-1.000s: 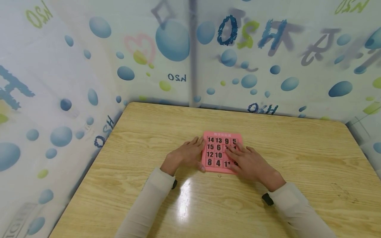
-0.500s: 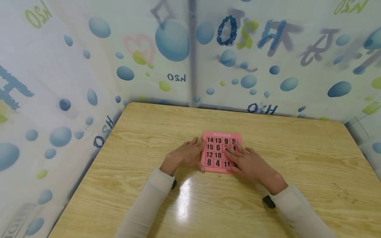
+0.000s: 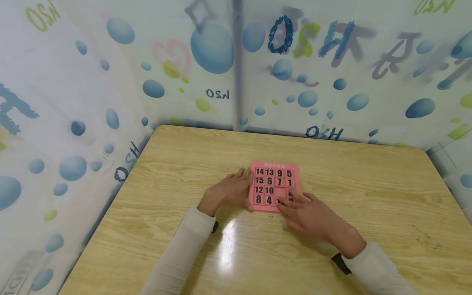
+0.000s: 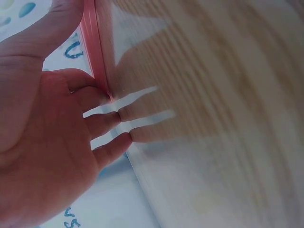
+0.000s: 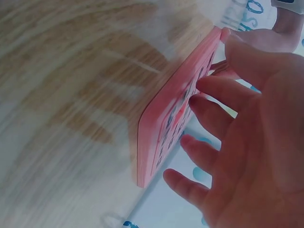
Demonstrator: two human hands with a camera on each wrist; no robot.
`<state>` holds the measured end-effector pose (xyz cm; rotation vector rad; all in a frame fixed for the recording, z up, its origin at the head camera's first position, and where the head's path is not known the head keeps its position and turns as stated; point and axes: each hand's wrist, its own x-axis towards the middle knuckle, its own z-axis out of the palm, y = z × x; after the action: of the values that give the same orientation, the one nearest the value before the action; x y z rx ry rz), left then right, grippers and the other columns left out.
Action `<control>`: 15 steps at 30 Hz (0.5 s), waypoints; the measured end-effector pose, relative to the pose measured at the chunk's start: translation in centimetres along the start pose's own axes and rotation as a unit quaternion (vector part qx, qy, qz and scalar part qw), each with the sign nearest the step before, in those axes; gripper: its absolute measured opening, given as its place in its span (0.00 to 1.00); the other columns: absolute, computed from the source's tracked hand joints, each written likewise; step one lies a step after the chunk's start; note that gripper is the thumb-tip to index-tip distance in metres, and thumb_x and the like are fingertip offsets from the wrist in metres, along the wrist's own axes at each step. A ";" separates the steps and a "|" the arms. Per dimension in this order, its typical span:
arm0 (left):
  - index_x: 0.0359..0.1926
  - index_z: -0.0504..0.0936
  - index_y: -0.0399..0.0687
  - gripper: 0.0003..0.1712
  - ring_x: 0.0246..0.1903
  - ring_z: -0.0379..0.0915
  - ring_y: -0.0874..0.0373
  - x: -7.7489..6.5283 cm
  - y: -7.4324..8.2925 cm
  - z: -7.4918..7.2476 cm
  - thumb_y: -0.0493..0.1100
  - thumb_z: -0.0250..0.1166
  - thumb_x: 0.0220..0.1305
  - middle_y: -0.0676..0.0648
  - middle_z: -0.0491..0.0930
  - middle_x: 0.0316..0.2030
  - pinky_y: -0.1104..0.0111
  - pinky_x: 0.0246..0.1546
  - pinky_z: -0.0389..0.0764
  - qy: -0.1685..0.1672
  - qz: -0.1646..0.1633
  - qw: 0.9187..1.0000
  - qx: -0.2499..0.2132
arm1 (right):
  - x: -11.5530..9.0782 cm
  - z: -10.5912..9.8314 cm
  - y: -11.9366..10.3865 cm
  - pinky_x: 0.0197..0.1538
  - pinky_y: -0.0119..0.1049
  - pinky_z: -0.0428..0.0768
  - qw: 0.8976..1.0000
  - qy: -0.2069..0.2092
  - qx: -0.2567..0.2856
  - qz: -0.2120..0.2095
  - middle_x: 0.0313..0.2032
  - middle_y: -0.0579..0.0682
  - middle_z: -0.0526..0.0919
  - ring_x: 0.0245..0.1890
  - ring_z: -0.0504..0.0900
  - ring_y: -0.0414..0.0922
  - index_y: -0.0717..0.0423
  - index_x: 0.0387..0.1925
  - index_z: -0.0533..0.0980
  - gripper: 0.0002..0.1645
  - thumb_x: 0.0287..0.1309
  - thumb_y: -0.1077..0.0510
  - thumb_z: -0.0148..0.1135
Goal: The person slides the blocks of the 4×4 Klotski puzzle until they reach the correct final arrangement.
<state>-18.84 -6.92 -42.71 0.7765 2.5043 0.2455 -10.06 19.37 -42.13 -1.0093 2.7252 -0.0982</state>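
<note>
White glare on tabletop [image 3: 273,246], hazy wrist views

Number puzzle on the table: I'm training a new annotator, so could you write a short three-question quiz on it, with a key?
1. In the head view, which number is on the top left tile of the puzzle?

2. True or false: the right hand reaches over the puzzle's lower right part, while the left hand is at its left edge.

3. Which number sits directly above the gap?
a) 15
b) 7
c) 8

Key: 1. 14; 2. true; 3. b
</note>
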 end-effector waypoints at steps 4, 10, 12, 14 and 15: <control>0.78 0.35 0.43 0.69 0.78 0.26 0.48 0.0 0.0 -0.1 0.66 0.69 0.53 0.45 0.30 0.78 0.54 0.78 0.43 0.000 0.000 1.000 0.000 | 0.0 0.1 -0.1 0.70 0.65 0.61 1.000 -0.002 0.003 0.000 0.71 0.49 0.68 0.74 0.58 0.59 0.50 0.69 0.70 0.31 0.72 0.41 0.49; 0.78 0.34 0.44 0.69 0.78 0.25 0.49 -0.1 0.0 -0.1 0.66 0.70 0.53 0.45 0.30 0.78 0.54 0.78 0.41 -0.001 0.000 1.000 -0.008 | 0.3 0.2 0.0 0.69 0.65 0.62 1.000 0.003 0.001 0.006 0.71 0.49 0.68 0.73 0.59 0.60 0.51 0.69 0.70 0.31 0.72 0.41 0.49; 0.78 0.34 0.44 0.69 0.78 0.25 0.49 -0.1 0.0 -0.1 0.65 0.70 0.53 0.46 0.30 0.78 0.54 0.78 0.41 -0.003 0.000 1.000 -0.012 | 0.4 0.3 0.1 0.68 0.65 0.63 1.000 0.008 -0.003 0.005 0.71 0.50 0.68 0.73 0.60 0.60 0.51 0.69 0.70 0.31 0.72 0.42 0.49; 0.79 0.35 0.44 0.69 0.78 0.25 0.49 -0.1 0.0 -0.1 0.65 0.70 0.53 0.46 0.30 0.78 0.54 0.78 0.40 -0.003 -0.001 1.000 -0.013 | 0.5 0.3 0.2 0.68 0.65 0.64 1.000 0.013 -0.006 0.005 0.70 0.50 0.69 0.72 0.61 0.60 0.51 0.69 0.70 0.31 0.72 0.42 0.50; 0.79 0.35 0.44 0.69 0.78 0.25 0.49 -0.1 0.0 -0.1 0.65 0.70 0.53 0.46 0.30 0.78 0.54 0.78 0.40 -0.004 -0.001 1.000 -0.013 | 0.6 0.3 0.2 0.68 0.65 0.64 1.000 0.015 -0.006 0.005 0.70 0.50 0.69 0.72 0.61 0.60 0.51 0.69 0.70 0.31 0.72 0.42 0.50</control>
<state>-18.83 -6.95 -42.57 0.7620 2.4895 0.2738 -10.56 19.18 -42.56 -1.0049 2.7601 -0.0968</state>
